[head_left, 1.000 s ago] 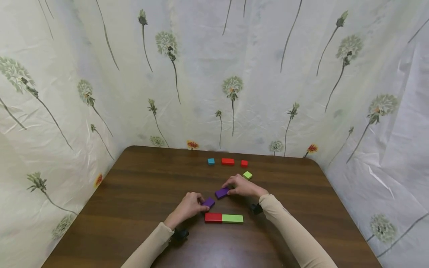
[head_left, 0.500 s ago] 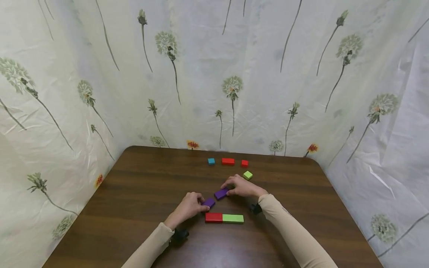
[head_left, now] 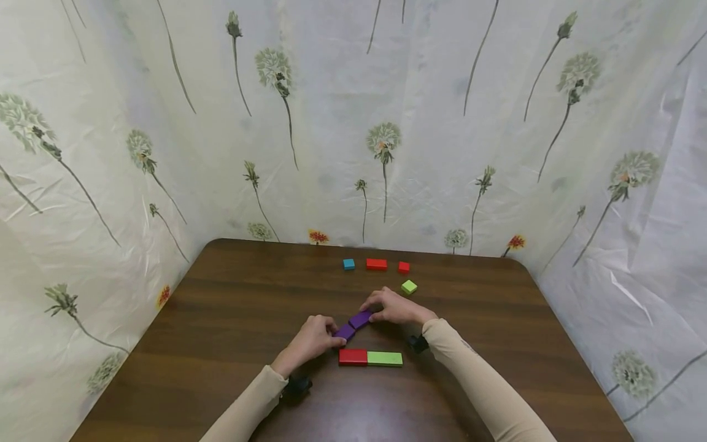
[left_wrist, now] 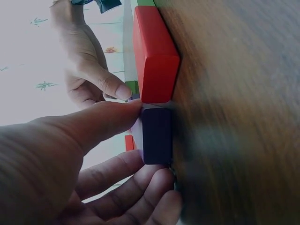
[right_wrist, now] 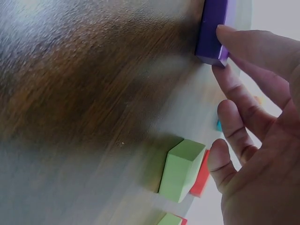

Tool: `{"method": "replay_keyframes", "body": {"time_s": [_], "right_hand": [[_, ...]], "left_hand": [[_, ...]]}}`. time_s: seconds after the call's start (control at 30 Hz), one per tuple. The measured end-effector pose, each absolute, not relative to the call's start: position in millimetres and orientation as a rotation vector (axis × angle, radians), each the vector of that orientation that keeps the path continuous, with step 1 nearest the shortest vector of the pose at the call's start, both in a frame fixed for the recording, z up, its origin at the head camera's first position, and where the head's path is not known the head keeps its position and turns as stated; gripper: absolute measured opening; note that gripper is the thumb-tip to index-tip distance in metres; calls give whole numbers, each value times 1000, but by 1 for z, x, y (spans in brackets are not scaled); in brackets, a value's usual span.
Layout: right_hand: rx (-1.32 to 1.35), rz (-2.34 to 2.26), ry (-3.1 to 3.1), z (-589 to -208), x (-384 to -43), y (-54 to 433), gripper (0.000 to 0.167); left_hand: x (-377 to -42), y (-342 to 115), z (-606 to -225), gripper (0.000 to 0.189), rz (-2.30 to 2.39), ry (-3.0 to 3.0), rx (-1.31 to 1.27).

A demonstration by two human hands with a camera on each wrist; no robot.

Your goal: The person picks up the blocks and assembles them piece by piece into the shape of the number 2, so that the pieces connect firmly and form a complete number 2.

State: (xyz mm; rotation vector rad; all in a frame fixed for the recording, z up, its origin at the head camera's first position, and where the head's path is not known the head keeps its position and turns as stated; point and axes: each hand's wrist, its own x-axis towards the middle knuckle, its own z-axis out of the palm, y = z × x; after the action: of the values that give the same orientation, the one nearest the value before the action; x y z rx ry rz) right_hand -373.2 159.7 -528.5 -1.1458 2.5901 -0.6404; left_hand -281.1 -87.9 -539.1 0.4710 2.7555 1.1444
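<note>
Hands meet near the middle of the brown wooden desk (head_left: 232,307), each on one purple block. The left hand (head_left: 312,339) pinches the small purple block (head_left: 345,332); in the left wrist view its thumb lies on one side of the block and its curled fingers (left_wrist: 140,187) on the other. The right hand (head_left: 396,309) holds the long purple block (head_left: 361,318) at its far end, thumb and index finger pressed on it, while the other fingers (right_wrist: 239,126) are spread and loosely bent. The two purple blocks lie end to end in a slanted line and appear to touch, the long one further from the person.

Just nearer the person than the small purple block lies a red block (head_left: 352,356), joined end to end with a long green block (head_left: 384,358). In the left wrist view the red block's end stands right beside the small purple block.

A small green block (head_left: 409,286) lies just beyond the right hand, not touching it. Along the far edge of the desk, a blue block (head_left: 348,264), a long red block (head_left: 376,264) and a small red cube (head_left: 404,267) stand in a row, apart from one another. A pale sheet printed with dandelions (head_left: 386,123) encloses the desk on three sides. Both arms wear beige sleeves (head_left: 486,393).
</note>
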Motion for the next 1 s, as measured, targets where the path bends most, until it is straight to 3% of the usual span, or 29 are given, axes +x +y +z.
{"method": "replay_keyframes", "body": {"time_s": [1.0], "right_hand": [[-1218,-588,2568,-527,-372,157,31]], "left_hand": [[-281,-87,-539,21,1134,2769,484]]}}
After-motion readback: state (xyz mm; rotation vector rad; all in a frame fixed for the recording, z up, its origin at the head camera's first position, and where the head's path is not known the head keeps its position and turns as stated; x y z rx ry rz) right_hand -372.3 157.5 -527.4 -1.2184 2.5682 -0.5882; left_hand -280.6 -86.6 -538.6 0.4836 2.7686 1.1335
